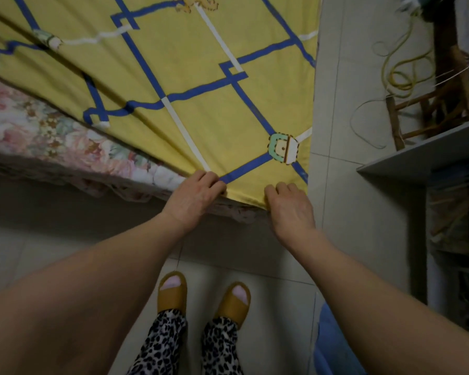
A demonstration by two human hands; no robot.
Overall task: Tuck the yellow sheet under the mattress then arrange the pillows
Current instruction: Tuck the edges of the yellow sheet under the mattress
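Both hands meet the near corner of the bed. The left hand (194, 197) has its grip closed on the hem of the yellow sheet (201, 104), fingers curled over the edge where a blue stripe and a white stripe run down to it. The right hand (290, 209) sits just to the right of it, grip also closed, pinching the same hem at the very corner. The sheet spreads away from both grips up and to the left over the bed, drawn into long folds that fan out from the left grip. Left of that grip the floral mattress (52, 136) shows bare beside the sheet's edge, so the sheet lies on top here, not tucked. A small green and white cartoon figure (283, 150) is printed just beyond the right grip; no writing can be read. Below the grips, two feet in mustard slippers (173, 293) stand on the tiled floor (344, 131).
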